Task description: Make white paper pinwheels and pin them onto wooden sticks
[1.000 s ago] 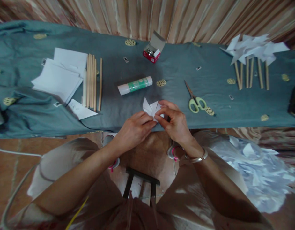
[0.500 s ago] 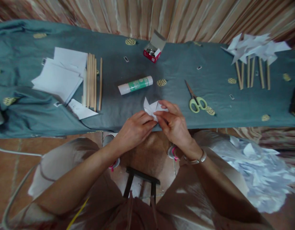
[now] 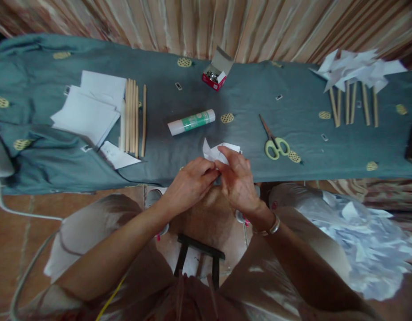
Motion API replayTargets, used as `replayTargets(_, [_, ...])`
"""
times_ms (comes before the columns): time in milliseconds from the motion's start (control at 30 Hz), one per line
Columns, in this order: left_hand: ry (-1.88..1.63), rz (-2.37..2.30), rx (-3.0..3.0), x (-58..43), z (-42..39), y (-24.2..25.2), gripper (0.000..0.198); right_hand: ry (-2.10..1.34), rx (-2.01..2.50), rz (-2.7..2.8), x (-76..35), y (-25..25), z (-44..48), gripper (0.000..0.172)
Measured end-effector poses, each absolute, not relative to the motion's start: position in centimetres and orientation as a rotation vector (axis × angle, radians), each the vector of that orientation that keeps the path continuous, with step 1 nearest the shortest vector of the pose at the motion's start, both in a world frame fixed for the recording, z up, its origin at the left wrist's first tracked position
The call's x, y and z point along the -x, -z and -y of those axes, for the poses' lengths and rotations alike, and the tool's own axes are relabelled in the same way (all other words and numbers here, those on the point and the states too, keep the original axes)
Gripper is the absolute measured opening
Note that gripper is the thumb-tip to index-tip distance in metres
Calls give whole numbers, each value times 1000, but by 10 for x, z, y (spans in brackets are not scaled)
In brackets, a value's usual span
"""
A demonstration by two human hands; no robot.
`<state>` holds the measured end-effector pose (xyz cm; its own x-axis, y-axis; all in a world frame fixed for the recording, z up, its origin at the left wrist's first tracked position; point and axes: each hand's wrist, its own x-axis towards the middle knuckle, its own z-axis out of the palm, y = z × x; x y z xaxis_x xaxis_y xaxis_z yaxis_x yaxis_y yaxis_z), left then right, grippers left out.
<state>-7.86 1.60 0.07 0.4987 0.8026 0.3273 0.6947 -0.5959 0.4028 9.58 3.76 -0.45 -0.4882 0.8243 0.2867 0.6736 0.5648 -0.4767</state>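
Note:
A white paper pinwheel [image 3: 210,154] with folded, pointed blades is held over the table's front edge. My left hand [image 3: 194,182] pinches its near left side, fingers closed. From the right, my right hand [image 3: 238,180] grips the same paper, thumb and fingers pressed at its middle and near side. The fingers cover much of the paper's centre. Just beyond lies a glue stick [image 3: 191,121] with a green label. Green-handled scissors [image 3: 275,141] rest to the right of my right hand, blades pointing away.
At left are white paper sheets [image 3: 85,113] and several wooden sticks [image 3: 131,118]. An open red box [image 3: 215,80] of small metal pieces stands at the back. Finished paper pinwheels [image 3: 359,69] on sticks lie far right. A bag of paper scraps [image 3: 362,249] sits below right.
My right hand has shifted its fingers on the paper, the thumb drawing in toward my left fingertips. More of the paper's right blade shows. The view has shifted slightly.

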Motion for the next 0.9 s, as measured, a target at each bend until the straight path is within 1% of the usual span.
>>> replayTargets(100, [-719,-1275,-2550,78,-16,-3,18,-465,1189,2237,-103,3,-40,29])
replayTargets(200, [-733,-1273,-2594,80,-17,-5,17,-522,1187,2120,-112,-2,-46,33])
replayTargets(433, [-800,-1400,-2628,103,-37,-9,21,-474,1294,2111,-129,-8,-58,31])
replayTargets(567, [-823,-1401,-2601,99,-38,-13,17,-469,1285,2154,-128,-7,-56,30])
replayTargets(733, [-711,-1301,-2647,82,-31,-12,20,-454,1283,2163,-126,-7,-53,29])
replayTargets(900, [-672,-1330,-2700,77,-29,-10,14,-450,1287,2164,-126,-10,-52,28])
